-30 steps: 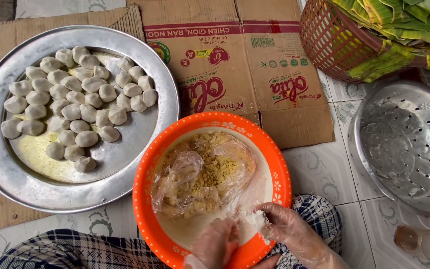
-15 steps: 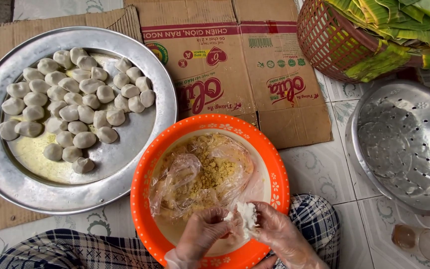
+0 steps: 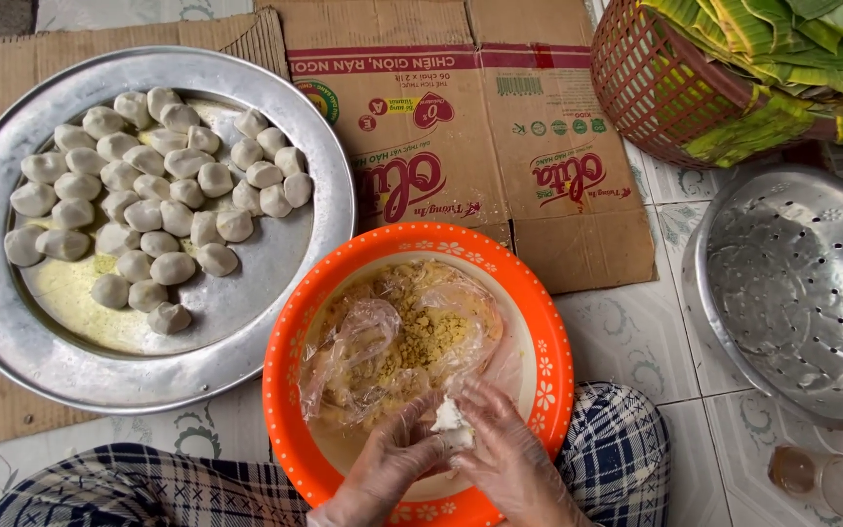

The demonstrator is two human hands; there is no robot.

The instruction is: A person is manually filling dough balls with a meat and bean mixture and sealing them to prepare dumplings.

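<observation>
Both my hands wear thin clear gloves and meet over the near side of an orange bowl [image 3: 548, 342]. My left hand [image 3: 387, 468] and my right hand [image 3: 504, 454] pinch a small white lump of dough [image 3: 449, 420] between their fingers. Inside the bowl lies a crumpled clear plastic bag with yellow crumbly filling [image 3: 412, 346]. To the left, a round metal tray [image 3: 275, 322] carries several shaped white dough balls [image 3: 148, 205].
Flattened cardboard [image 3: 500, 127] lies on the tiled floor behind the bowl. A perforated metal colander [image 3: 792, 293] sits at the right, a red basket of green leaves [image 3: 734, 78] at the back right. My checked trouser legs [image 3: 626, 449] flank the bowl.
My hands have moved up from the bowl's near rim toward the filling bag, and the white dough lump now shows between the fingertips.
</observation>
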